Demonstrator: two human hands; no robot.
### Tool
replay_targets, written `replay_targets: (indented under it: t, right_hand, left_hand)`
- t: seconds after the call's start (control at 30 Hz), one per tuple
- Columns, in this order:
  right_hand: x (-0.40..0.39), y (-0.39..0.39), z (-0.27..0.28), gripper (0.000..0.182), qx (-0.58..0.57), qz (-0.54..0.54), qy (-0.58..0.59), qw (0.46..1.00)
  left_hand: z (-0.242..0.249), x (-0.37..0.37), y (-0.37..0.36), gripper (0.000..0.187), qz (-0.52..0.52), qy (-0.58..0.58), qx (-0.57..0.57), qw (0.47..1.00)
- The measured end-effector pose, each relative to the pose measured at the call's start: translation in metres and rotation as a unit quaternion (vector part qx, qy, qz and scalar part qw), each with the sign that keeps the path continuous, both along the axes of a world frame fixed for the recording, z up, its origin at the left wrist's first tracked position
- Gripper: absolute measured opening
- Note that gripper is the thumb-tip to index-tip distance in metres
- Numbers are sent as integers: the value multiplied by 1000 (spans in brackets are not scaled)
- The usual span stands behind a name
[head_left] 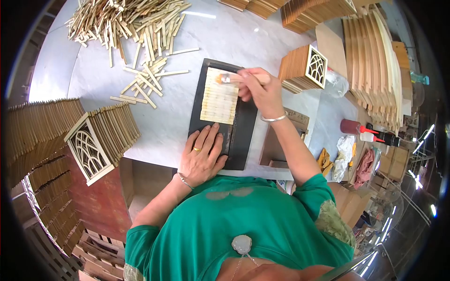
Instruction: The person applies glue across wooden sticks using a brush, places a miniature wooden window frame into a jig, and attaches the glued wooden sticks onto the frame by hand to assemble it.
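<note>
My right hand (261, 90) is closed round the handle of a brush (234, 78). The brush's bristles are at the upper part of a row of pale wooden strips (219, 100) lying side by side. These strips rest on a black board (243, 136). Flat on the board's lower left part, just below the strips, lies my left hand (201, 152), its fingers spread a little and nothing held in it.
Loose wooden strips (126, 23) are piled at the upper left. Stacked house-shaped wooden pieces stand at the left (112, 131) and right (302, 70). Bottles with red tips (351, 126) and cloths (344, 157) lie at the right. A brown board (276, 145) sits beside the black one.
</note>
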State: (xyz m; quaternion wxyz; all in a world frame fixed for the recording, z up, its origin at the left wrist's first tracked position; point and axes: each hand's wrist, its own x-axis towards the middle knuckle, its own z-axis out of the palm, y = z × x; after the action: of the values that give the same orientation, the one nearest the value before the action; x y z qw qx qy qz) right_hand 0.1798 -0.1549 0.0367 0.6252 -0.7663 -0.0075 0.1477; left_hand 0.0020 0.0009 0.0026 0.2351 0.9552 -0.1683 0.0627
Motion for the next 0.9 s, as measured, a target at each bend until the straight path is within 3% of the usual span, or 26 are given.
replay_targets:
  t: [0.17, 0.33, 0.47, 0.6, 0.77, 0.9]
  right_hand:
    - [-8, -40, 10, 20, -6, -76, 23, 997]
    - [2, 3, 15, 19, 73, -19, 16, 997]
    - [2, -13, 5, 20, -3, -32, 5, 999]
    - [-16, -44, 17, 18, 0, -75, 24, 997]
    - [-38, 4, 12, 21, 62, 25, 68, 995]
    - [-43, -24, 10, 19, -4, -12, 57, 998]
  left_hand:
    - [1, 1, 0, 51, 3, 1, -3, 1000]
    - [2, 2, 0, 51, -2, 0, -8, 1000]
    - [2, 1, -1, 51, 5, -2, -8, 1000]
    - [0, 1, 0, 52, 3, 2, -9, 1000]
    - [1, 2, 0, 52, -6, 2, -2, 1000]
    - [0, 1, 0, 52, 1, 2, -5, 1000]
